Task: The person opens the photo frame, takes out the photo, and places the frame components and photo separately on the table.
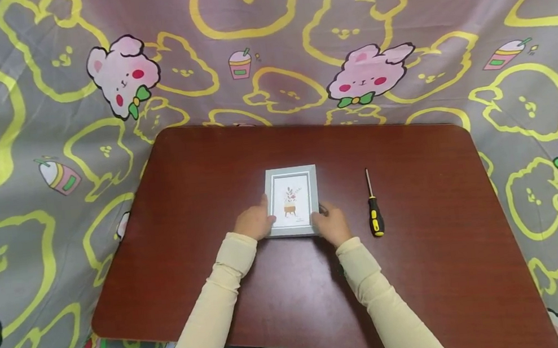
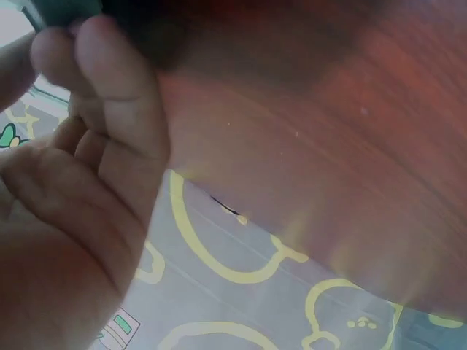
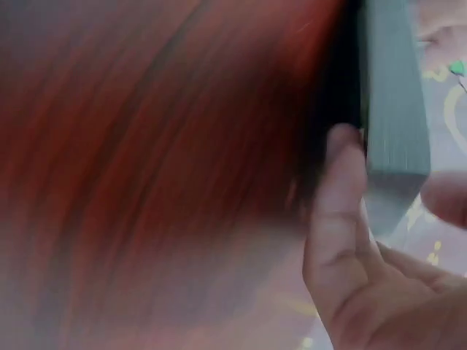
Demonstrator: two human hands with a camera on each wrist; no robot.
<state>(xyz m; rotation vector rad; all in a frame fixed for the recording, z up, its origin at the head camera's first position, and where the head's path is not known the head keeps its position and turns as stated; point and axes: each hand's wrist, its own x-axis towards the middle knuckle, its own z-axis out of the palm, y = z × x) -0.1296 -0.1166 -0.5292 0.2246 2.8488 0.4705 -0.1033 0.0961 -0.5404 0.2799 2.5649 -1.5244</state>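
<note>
A grey picture frame (image 1: 296, 231) with a white mat and a small print of a potted plant is held face up over the middle of the table. My left hand (image 1: 254, 220) grips its lower left side, thumb on the front. On the opposite side my right hand (image 1: 332, 224) holds the lower right edge, its thumb also on the front. In the right wrist view the fingers (image 3: 339, 211) reach under the frame's edge (image 3: 398, 109). The left wrist view shows curled fingers (image 2: 120, 87) at a dark edge in the upper left corner.
A screwdriver (image 1: 376, 215) with a black and yellow handle lies right of the frame, its tip pointing away from me. The brown table (image 1: 196, 165) has rounded corners. Behind it and at both sides hangs a grey cloth (image 1: 285, 43) with cartoon prints.
</note>
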